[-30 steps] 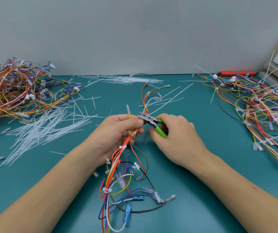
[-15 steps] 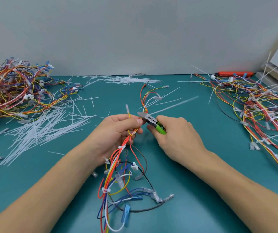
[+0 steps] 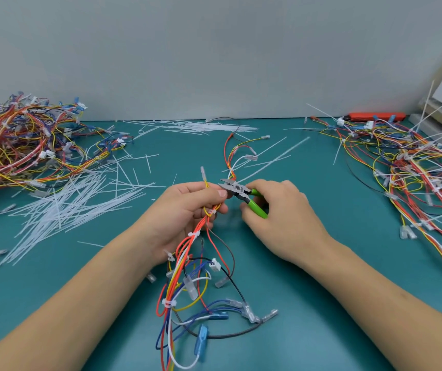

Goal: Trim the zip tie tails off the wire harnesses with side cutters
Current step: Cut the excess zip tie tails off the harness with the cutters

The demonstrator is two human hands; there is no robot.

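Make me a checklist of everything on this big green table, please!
Surface: teal table, bare patches between piles.
Job's things: wire harness gripped by left hand; green-handled side cutters held by right hand, tips at the harness beside the left thumb.
Clutter: cut white zip tie tails heaped at left; more along the back.
Grippers: both hands busy.
Cables: harness pile left; harness pile right, long tails sticking out.
Surroundings: grey wall; orange object at back right.

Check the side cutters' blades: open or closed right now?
Open. The side cutters in the right hand show a visible gap between the blade tips, beside the harness the left hand grips.
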